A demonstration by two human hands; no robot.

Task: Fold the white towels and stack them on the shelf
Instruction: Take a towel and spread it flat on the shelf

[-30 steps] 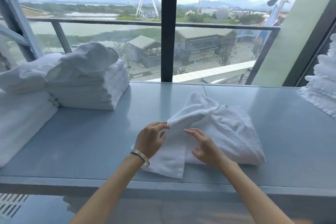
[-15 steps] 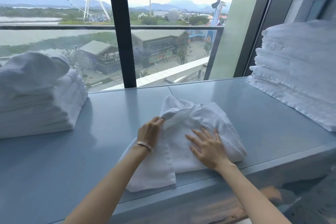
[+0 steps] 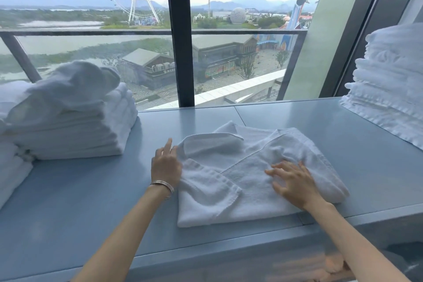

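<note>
The half-folded white towel (image 3: 247, 199) lies crumpled on the blue shelf (image 3: 91, 201), near its front edge. The right grip (image 3: 295, 183) presses flat on it, fingers spread. The left grip (image 3: 164, 163) touches its left edge with loosely straight fingers. Stacks of folded towels stand at left (image 3: 73, 126) and right (image 3: 393, 80).

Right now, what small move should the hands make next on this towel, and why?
Probably the left hand should press down the raised flap of the white towel: it bulges up loosely, while the right hand lies flat on the other side.
</note>
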